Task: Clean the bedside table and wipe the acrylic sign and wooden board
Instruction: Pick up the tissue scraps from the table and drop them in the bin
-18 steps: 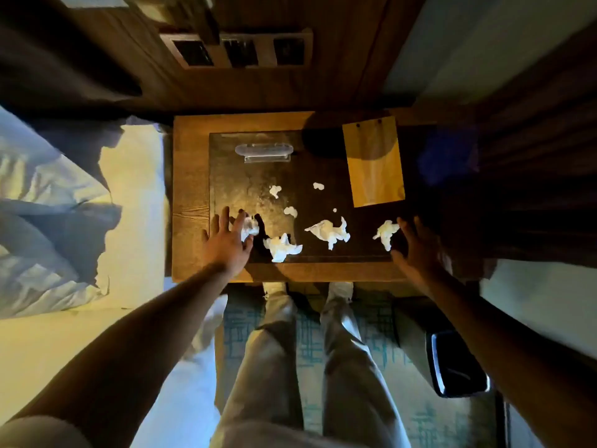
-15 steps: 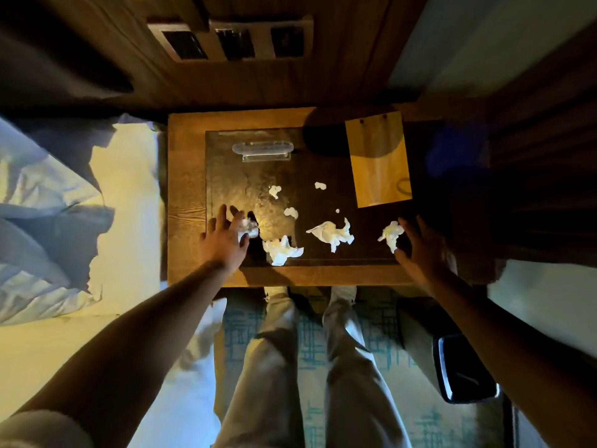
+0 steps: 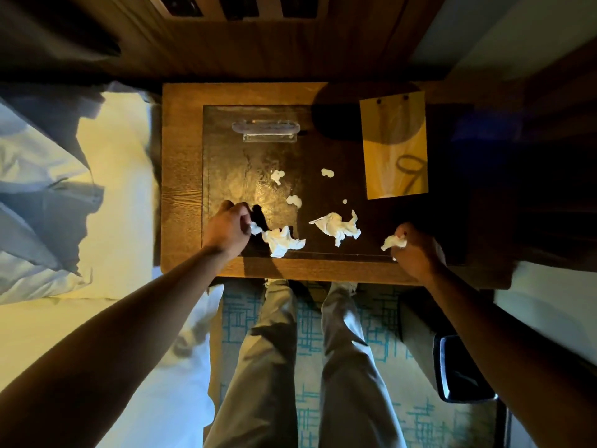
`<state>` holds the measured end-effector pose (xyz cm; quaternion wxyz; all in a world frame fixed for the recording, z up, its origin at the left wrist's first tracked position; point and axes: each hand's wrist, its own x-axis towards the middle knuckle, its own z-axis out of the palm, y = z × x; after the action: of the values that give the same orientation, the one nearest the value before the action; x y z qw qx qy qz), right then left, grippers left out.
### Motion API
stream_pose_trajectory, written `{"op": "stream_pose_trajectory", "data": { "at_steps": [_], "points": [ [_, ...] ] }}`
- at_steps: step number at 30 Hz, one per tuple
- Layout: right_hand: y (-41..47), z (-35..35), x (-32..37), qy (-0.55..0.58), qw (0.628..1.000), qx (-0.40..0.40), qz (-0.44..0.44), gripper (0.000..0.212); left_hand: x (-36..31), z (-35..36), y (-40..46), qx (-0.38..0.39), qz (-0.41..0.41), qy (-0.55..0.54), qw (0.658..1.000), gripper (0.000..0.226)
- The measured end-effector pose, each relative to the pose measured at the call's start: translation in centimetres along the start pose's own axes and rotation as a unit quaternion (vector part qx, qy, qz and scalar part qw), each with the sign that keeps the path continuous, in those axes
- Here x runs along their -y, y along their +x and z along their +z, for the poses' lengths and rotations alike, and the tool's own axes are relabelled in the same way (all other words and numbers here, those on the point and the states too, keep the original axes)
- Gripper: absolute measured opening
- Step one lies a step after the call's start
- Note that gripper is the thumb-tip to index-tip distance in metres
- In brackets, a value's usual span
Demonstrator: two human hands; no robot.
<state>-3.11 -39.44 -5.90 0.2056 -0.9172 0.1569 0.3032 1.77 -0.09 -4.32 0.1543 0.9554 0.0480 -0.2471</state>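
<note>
The bedside table has a dark inset top littered with white tissue scraps. My left hand is closed on a small tissue scrap at the front left. My right hand is closed on another tissue scrap at the front right. Two bigger crumpled tissues lie between my hands, with several tiny bits beyond them. A clear acrylic sign stands at the back. The wooden board lies flat at the back right.
A bed with white sheets and a pillow is on the left. A wooden wall panel rises behind the table. A dark bin stands on the patterned carpet at the lower right, beside my legs.
Both hands have gone from spread fingers to closed around tissue scraps, the left at the front left, the right at the front right. The camera has tilted down slightly.
</note>
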Motion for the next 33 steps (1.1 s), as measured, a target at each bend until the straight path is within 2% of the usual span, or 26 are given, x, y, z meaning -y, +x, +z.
{"op": "stream_pose_trajectory", "data": {
  "at_steps": [2,4,6,8,13,17,21,26,30,33],
  "points": [
    [0.0,-0.2,0.8,0.045,0.999,0.003,0.0,0.029,-0.8,-0.2,-0.9,0.011,0.058,-0.024,0.998,0.022],
    [-0.2,0.1,1.9,0.055,0.995,-0.055,-0.068,0.03,-1.7,-0.1,-1.8,0.01,0.1,-0.055,0.993,0.027],
    [-1.0,0.3,3.3,0.078,0.983,-0.106,-0.129,0.034,-2.4,0.3,-2.5,0.0,0.117,-0.07,0.991,0.022],
    [-1.6,0.4,4.7,0.085,0.975,-0.123,-0.166,0.032,-3.1,0.9,-3.0,-0.011,0.134,-0.064,0.989,0.012],
    [-1.6,1.3,8.1,0.035,0.971,-0.085,-0.219,0.026,-3.8,2.5,-3.4,-0.019,0.163,-0.045,0.985,0.01],
    [-1.3,3.1,9.0,-0.006,0.977,-0.038,-0.21,0.032,-3.1,3.9,-3.9,-0.009,0.153,-0.027,0.988,0.015],
    [-1.3,4.5,8.7,-0.057,0.976,-0.048,-0.203,0.024,-2.6,5.0,-4.5,0.048,0.152,-0.001,0.987,0.009],
    [-0.9,4.7,8.2,-0.108,0.982,-0.021,-0.156,0.022,-2.9,5.2,-4.2,0.061,0.132,0.016,0.989,0.008],
    [-0.6,4.3,8.3,-0.079,0.989,0.002,-0.126,0.026,-3.6,5.1,-4.0,0.102,0.095,-0.005,0.99,0.025],
    [-0.8,3.9,7.9,-0.009,0.994,0.004,-0.113,0.029,-4.7,4.6,-3.7,0.123,0.078,-0.05,0.988,0.028]
  ]
}}
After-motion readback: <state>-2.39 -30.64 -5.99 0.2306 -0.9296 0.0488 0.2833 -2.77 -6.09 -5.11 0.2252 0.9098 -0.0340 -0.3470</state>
